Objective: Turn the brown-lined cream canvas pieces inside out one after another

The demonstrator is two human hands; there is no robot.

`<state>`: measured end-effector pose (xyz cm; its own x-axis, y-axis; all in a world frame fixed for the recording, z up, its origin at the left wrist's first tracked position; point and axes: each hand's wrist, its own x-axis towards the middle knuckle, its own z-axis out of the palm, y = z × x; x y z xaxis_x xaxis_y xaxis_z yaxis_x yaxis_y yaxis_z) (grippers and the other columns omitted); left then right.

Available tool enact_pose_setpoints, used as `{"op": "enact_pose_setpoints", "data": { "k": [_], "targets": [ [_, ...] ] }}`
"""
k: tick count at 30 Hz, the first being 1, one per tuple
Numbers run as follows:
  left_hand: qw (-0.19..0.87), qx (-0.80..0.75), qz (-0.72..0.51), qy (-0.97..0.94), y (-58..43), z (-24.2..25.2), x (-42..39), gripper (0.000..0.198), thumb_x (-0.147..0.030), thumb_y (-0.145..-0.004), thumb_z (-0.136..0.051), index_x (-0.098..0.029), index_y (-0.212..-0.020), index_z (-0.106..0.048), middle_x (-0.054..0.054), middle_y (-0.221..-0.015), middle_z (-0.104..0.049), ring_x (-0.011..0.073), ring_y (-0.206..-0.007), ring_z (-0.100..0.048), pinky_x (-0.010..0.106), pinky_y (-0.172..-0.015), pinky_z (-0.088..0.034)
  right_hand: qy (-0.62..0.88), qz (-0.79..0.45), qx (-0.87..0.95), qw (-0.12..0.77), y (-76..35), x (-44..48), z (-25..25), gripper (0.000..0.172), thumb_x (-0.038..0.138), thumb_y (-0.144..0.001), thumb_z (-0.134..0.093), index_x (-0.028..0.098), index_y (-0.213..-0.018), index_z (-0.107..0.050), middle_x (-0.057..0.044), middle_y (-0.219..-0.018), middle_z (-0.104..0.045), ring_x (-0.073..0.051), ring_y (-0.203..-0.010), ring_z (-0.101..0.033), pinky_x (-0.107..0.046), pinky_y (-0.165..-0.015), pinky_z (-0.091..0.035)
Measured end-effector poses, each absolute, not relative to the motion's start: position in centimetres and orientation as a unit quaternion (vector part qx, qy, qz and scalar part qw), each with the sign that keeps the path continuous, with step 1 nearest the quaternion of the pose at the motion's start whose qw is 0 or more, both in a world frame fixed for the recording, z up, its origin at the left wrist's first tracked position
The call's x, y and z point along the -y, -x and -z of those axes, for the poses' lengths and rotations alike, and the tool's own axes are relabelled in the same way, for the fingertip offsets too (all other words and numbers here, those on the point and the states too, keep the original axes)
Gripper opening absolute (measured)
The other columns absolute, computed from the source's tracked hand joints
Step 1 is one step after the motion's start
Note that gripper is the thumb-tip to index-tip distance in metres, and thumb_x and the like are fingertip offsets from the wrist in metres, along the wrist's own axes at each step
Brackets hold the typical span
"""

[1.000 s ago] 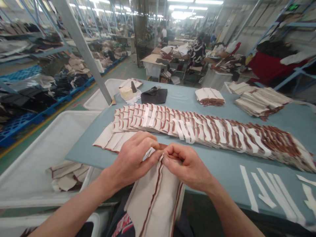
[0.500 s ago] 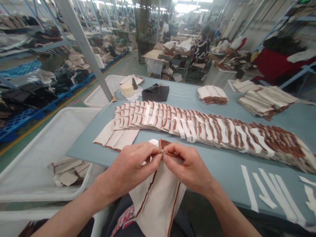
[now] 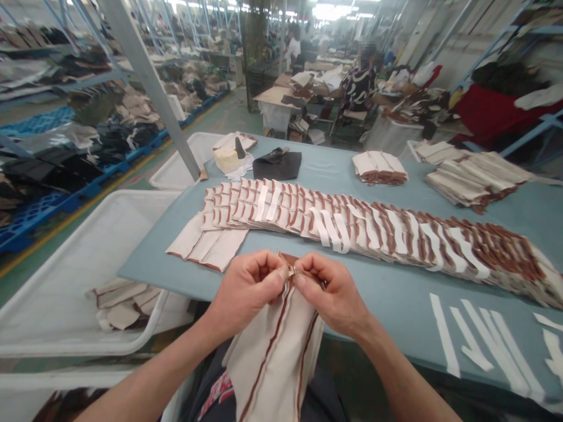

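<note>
Long factory hall (image 3: 268,53) with steel shelving racks (image 3: 88,79), green painted floor (image 3: 233,114), bright ceiling lights (image 3: 328,10).

Cloth pieces (image 3: 352,228) overlap in a long row on a blue table (image 3: 387,305) beside a white bin (image 3: 74,287).

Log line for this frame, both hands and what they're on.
left hand: pinches brown-edged cream fabric piece | right hand: pinches same piece | beyond: overlapping fabric row on blue table
</note>
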<state>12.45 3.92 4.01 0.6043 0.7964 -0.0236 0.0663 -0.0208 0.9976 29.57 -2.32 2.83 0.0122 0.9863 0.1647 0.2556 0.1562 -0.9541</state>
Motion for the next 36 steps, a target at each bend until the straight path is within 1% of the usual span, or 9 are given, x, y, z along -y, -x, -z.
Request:
{"op": "enact_pose_setpoints", "data": {
  "k": [3,6,11,16,21,24,26,32,36],
  "targets": [
    [0.476,-0.324,-0.305,-0.759,-12.0,-4.9,-3.7,0.014,-0.021,-0.088,-0.061,-0.014,-0.077,-0.065,-0.002,-0.066,-0.060,0.0095,-0.060,-0.053,0.021,-0.057,-0.042,0.530,-0.340,0.617,0.471,-29.8,2.4,-3.1,0.019,0.027,-0.093,-0.059,0.020,-0.076,-0.055,0.005,-0.065,-0.049,-0.010,-0.056,-0.040,-0.023,-0.052,-0.032],
    [0.374,-0.294,-0.292,-0.830,-11.4,-5.7,-3.9,0.012,-0.014,-0.087,-0.059,-0.014,-0.079,-0.068,-0.002,-0.067,-0.064,0.0092,-0.061,-0.055,0.021,-0.061,-0.042,0.525,-0.295,0.646,0.469,-29.8,2.4,-3.4,0.016,0.023,-0.091,-0.058,0.020,-0.076,-0.054,0.004,-0.067,-0.050,-0.010,-0.057,-0.042,-0.023,-0.055,-0.034],
    [0.330,-0.284,-0.238,-0.868,-10.9,-6.5,-4.4,0.019,-0.014,-0.089,-0.055,-0.014,-0.078,-0.071,-0.002,-0.065,-0.065,0.0089,-0.058,-0.054,0.022,-0.058,-0.038,0.530,-0.256,0.669,0.454,-29.5,2.5,-3.7,0.014,0.020,-0.090,-0.058,0.021,-0.076,-0.055,0.005,-0.065,-0.049,-0.010,-0.056,-0.042,-0.023,-0.056,-0.035],
    [0.381,-0.301,-0.217,-0.847,-11.0,-7.1,-4.3,0.017,-0.013,-0.084,-0.054,-0.014,-0.072,-0.066,-0.005,-0.059,-0.057,0.0076,-0.054,-0.048,0.021,-0.054,-0.034,0.531,-0.241,0.681,0.444,-29.0,2.5,-3.8,0.014,0.017,-0.088,-0.058,0.021,-0.076,-0.054,0.005,-0.064,-0.048,-0.011,-0.056,-0.042,-0.024,-0.057,-0.035],
    [0.585,-0.330,-0.242,-0.701,-11.5,-6.1,-4.3,0.016,-0.027,-0.079,-0.057,-0.017,-0.066,-0.055,-0.007,-0.055,-0.045,0.0074,-0.050,-0.038,0.020,-0.046,-0.030,0.509,-0.348,0.624,0.481,-28.6,2.5,-3.2,0.023,0.027,-0.092,-0.057,0.022,-0.072,-0.048,0.006,-0.065,-0.045,-0.010,-0.056,-0.040,-0.023,-0.054,-0.034],
    [0.633,-0.332,-0.235,-0.659,-11.4,-5.3,-4.2,0.021,-0.033,-0.083,-0.058,-0.017,-0.071,-0.056,-0.007,-0.057,-0.048,0.0077,-0.049,-0.040,0.020,-0.046,-0.031,0.497,-0.381,0.616,0.477,-28.7,2.4,-2.9,0.027,0.030,-0.095,-0.055,0.022,-0.072,-0.046,0.006,-0.065,-0.044,-0.009,-0.055,-0.038,-0.022,-0.053,-0.034],
    [0.592,-0.337,-0.239,-0.692,-11.1,-5.2,-4.0,0.021,-0.031,-0.086,-0.058,-0.016,-0.072,-0.058,-0.006,-0.059,-0.050,0.0081,-0.053,-0.042,0.020,-0.049,-0.033,0.506,-0.335,0.648,0.460,-28.9,2.4,-3.2,0.023,0.025,-0.094,-0.057,0.021,-0.073,-0.048,0.006,-0.066,-0.047,-0.009,-0.056,-0.040,-0.022,-0.054,-0.035],
    [0.380,-0.309,-0.253,-0.834,-10.4,-6.6,-3.1,0.019,-0.013,-0.090,-0.054,-0.016,-0.074,-0.065,-0.006,-0.061,-0.057,0.0077,-0.056,-0.050,0.021,-0.056,-0.035,0.498,-0.078,0.770,0.391,-29.8,2.7,-5.5,0.010,0.013,-0.089,-0.060,0.019,-0.082,-0.064,-0.001,-0.070,-0.065,-0.014,-0.062,-0.058,-0.025,-0.062,-0.045],
    [0.317,-0.280,-0.270,-0.865,-10.6,-6.7,-2.7,0.019,-0.009,-0.089,-0.055,-0.016,-0.076,-0.065,-0.007,-0.063,-0.058,0.0064,-0.055,-0.050,0.020,-0.056,-0.035,0.508,-0.037,0.794,0.332,-29.9,3.3,-6.4,0.013,0.012,-0.093,-0.058,0.017,-0.089,-0.068,-0.004,-0.076,-0.073,-0.017,-0.067,-0.066,-0.027,-0.068,-0.050]
  ]
}}
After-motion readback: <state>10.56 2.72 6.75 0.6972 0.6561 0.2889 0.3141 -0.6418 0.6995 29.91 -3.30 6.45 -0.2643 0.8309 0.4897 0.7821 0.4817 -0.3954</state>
